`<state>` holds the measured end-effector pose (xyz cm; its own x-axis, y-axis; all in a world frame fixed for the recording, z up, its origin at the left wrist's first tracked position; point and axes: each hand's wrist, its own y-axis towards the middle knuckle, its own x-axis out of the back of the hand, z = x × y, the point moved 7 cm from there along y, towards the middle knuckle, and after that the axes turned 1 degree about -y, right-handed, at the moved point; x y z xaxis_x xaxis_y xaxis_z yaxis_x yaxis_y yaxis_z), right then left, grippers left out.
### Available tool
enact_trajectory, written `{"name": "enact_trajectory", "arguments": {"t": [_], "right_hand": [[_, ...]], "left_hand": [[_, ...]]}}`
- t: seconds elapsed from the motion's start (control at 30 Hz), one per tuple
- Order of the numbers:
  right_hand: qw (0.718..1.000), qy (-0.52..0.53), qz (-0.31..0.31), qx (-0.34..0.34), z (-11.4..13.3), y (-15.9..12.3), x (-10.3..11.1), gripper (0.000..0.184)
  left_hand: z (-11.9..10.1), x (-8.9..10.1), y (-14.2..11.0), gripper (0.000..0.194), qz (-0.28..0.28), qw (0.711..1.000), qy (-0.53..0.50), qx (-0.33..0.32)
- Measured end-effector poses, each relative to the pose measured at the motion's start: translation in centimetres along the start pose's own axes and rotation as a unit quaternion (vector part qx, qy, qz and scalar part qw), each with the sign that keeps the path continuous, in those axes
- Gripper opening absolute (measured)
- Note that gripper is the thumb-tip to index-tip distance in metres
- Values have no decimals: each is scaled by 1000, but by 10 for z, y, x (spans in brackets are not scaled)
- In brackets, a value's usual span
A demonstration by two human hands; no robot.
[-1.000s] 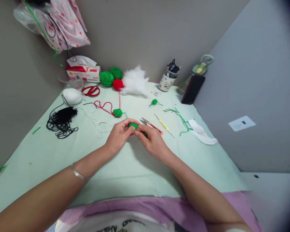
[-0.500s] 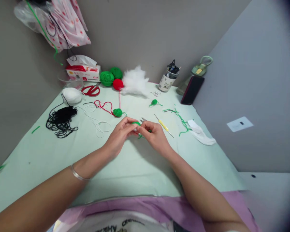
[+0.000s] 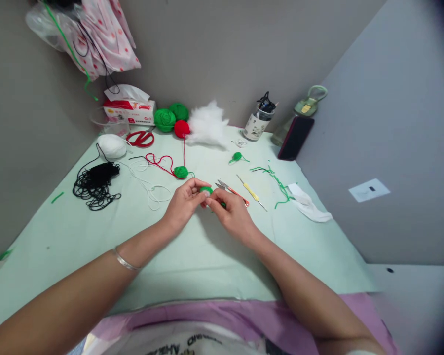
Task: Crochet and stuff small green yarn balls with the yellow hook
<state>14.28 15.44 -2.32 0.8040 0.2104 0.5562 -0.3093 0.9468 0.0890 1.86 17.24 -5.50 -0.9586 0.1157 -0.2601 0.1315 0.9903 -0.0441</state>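
A small green crocheted piece [image 3: 206, 190] is pinched between both hands over the middle of the pale green table [image 3: 192, 256]. My left hand [image 3: 183, 204] grips it from the left with thumb and fingers closed. My right hand [image 3: 232, 213] holds its right side, fingers closed, with a strand of green yarn showing by the fingertips. Just beyond the right hand lie small thread snips [image 3: 232, 190] with orange handles and a yellow-handled crochet hook [image 3: 251, 192].
A green yarn ball with red strand [image 3: 180, 171] lies just beyond the hands; black yarn tangle [image 3: 96, 182], white yarn ball [image 3: 111, 146], red scissors [image 3: 140, 139] to the left. Tissue box [image 3: 130, 111], green and red yarn balls [image 3: 172, 118], stuffing [image 3: 208, 124], jar [image 3: 258, 121], phone [image 3: 295, 137] at back. White cloth [image 3: 309, 204] right.
Both hands stayed together on the green piece. The right hand shifted slightly, uncovering the thread snips again.
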Motion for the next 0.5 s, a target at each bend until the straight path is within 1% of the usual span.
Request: {"name": "enact_trajectory", "arguments": {"t": [0.1,0.17,0.27,0.33,0.43,0.5], "right_hand": [[999,31,-13,-21,-8,4,3,24],[996,72,-28,-45,-13,7,6,25],[988,131,-42,-76,-20,9,9,28],[984,150,-36,-87,-21,10,8,30],[979,175,-21,-100,-21,9,3,34],[980,175,-22,-95,-20,7,0,35]], "left_hand": [[0,0,-1,19,-4,1000,-9,16],[-1,-2,-3,21,5,999,-18,29],[-6,-4,-7,29,22,999,-31,35],[-8,-5,-8,33,23,999,-36,28],[-6,-6,-10,31,11,999,-41,15],[-3,-7,-11,31,1,999,-48,11]]}}
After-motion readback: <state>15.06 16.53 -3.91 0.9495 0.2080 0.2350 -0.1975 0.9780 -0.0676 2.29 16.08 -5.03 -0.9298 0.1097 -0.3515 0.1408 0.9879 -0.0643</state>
